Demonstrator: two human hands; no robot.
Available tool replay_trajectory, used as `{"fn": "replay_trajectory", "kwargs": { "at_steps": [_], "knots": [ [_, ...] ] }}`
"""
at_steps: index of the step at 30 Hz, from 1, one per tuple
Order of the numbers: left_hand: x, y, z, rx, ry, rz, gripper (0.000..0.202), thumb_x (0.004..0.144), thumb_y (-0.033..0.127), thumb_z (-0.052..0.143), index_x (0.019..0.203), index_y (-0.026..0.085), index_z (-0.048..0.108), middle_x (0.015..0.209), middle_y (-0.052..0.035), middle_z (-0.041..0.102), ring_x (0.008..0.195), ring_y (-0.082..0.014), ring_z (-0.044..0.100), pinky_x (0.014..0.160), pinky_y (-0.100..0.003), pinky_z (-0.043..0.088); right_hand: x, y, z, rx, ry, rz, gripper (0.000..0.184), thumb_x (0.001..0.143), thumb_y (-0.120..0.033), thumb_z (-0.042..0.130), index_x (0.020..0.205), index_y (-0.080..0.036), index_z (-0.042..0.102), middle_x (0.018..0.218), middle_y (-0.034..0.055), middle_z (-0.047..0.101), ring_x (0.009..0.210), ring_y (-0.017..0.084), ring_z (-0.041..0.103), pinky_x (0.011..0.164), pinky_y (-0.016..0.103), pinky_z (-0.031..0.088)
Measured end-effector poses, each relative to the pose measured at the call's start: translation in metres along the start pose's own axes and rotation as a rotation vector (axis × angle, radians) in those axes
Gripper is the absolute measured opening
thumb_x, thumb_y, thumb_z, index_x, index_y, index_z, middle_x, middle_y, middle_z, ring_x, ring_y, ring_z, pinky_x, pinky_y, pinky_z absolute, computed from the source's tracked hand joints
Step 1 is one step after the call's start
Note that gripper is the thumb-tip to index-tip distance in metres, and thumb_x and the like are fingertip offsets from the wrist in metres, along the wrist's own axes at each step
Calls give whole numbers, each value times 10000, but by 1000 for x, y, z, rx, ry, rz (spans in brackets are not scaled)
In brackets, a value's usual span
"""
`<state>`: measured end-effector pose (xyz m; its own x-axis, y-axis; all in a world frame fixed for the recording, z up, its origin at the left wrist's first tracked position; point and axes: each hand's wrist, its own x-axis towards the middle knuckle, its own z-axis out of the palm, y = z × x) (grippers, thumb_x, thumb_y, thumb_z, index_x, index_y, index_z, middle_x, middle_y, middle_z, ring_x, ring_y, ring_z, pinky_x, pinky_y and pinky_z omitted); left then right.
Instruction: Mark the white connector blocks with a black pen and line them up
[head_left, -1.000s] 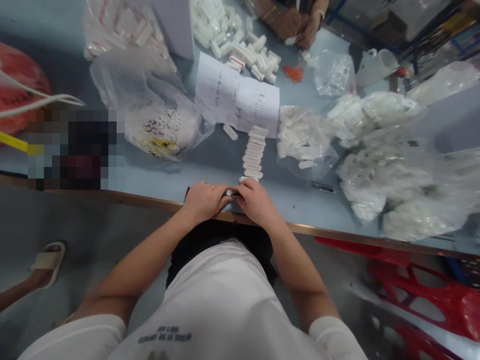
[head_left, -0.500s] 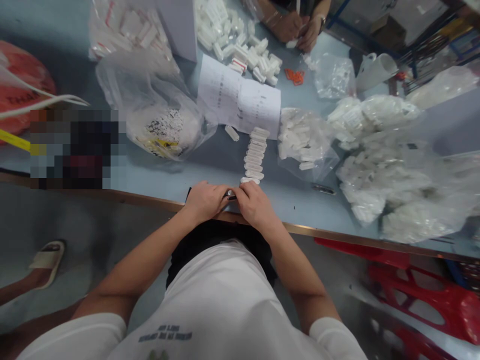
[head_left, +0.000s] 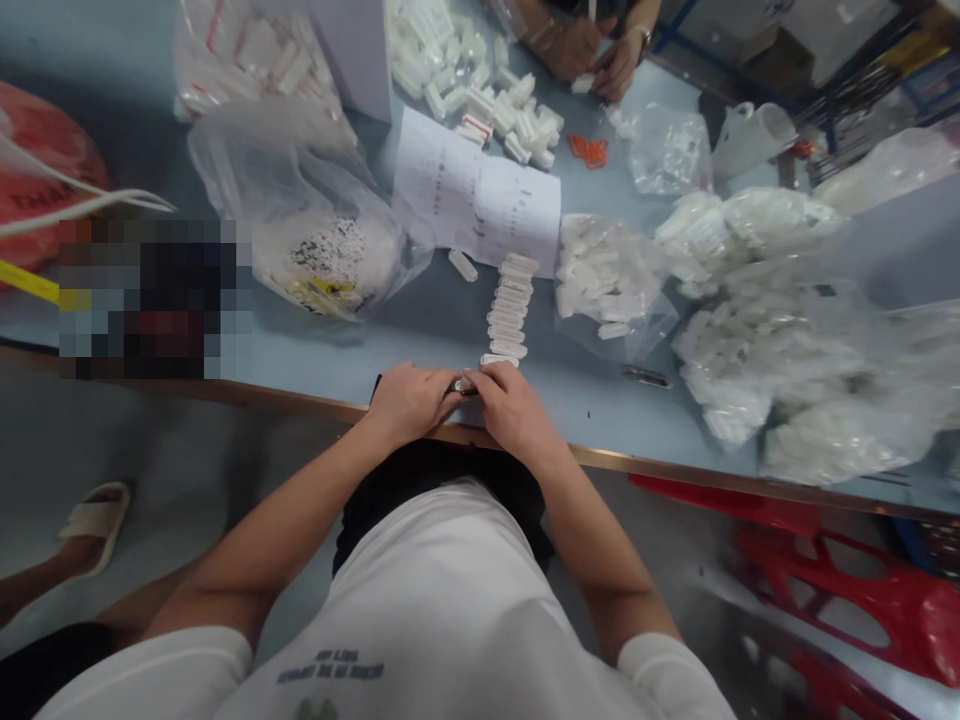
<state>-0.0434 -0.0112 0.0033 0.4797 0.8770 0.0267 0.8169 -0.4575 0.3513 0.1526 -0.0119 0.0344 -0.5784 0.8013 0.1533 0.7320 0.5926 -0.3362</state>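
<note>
White slide sandal [head_left: 97, 525] on a grey floor [head_left: 187, 470] at lower left, red plastic stool [head_left: 847, 590] under the counter [head_left: 360, 345] at lower right. Left hand [head_left: 409, 403] and right hand [head_left: 514, 408] meet just past the counter's edge, fingers curled in, narrow, both pinching a small white plastic part [head_left: 465, 385], dark bit showing at it, too small to tell what. That part sits right at the near end of a row of white plastic parts [head_left: 508, 310] lying side by side on the counter. One loose white part [head_left: 463, 265] lies just beside the row's far end, near a printed paper sheet [head_left: 476, 190]. Right of the row, a clear plastic bag [head_left: 611, 285] full of white parts, past it big clear bags [head_left: 772, 370] heaped with more. Left of the row, a clear bag [head_left: 330, 255] around a white package with black and yellow print. Farther back, a clear bag of red-striped packets [head_left: 247, 60], a loose pile of white parts [head_left: 480, 100], orange pieces [head_left: 589, 150], a small clear bag [head_left: 664, 150], a white jug [head_left: 750, 140]. Co-worker's hands [head_left: 592, 55] at the far side, working over the counter
</note>
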Motion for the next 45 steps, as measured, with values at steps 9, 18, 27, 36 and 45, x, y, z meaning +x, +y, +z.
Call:
{"fn": "replay_trajectory", "kwargs": {
  "at_steps": [9, 18, 27, 36, 45],
  "knots": [
    [-2, -2, 7, -45, 61, -9, 358, 985, 433, 432, 1040, 197, 695, 877, -81, 764, 774, -234, 701, 696, -352, 389, -11, 1, 3, -139, 18, -129, 328, 909, -170, 510, 1202, -140, 655, 907, 116, 620, 836, 222, 497, 729, 364, 460],
    [1, 1, 0, -32, 3, -46, 445, 959, 558, 445, 1040, 199, 694, 877, -96, 759, 763, -251, 694, 685, -351, 383, -13, 7, -2, 237, 310, 172, 240, 945, -278, 530, 1101, -245, 710, 995, 87, 622, 951, 206, 572, 831, 372, 511],
    [0, 1, -3, -42, -32, -59, 422, 950, 544, 476, 1073, 202, 691, 866, -98, 751, 760, -254, 687, 691, -354, 385, -12, 2, 0, 817, 359, 512, 279, 942, -470, 539, 934, -239, 696, 768, -2, 691, 680, 142, 636, 690, 287, 502],
    [-1, -1, 3, -42, 42, -30, 498, 966, 590, 400, 1038, 196, 698, 854, -101, 750, 760, -234, 689, 693, -343, 387, -9, 2, 22, 757, 343, 574, 242, 892, -452, 589, 854, -217, 637, 695, -18, 672, 660, 133, 616, 688, 267, 480],
    [-1, 0, 0, -45, 29, -29, 506, 965, 588, 405, 1024, 182, 701, 822, -100, 745, 731, -230, 683, 695, -349, 394, -8, 1, 21, 689, 328, 546, 249, 905, -451, 569, 862, -216, 642, 728, -5, 675, 688, 142, 624, 705, 280, 493]
  ]
}}
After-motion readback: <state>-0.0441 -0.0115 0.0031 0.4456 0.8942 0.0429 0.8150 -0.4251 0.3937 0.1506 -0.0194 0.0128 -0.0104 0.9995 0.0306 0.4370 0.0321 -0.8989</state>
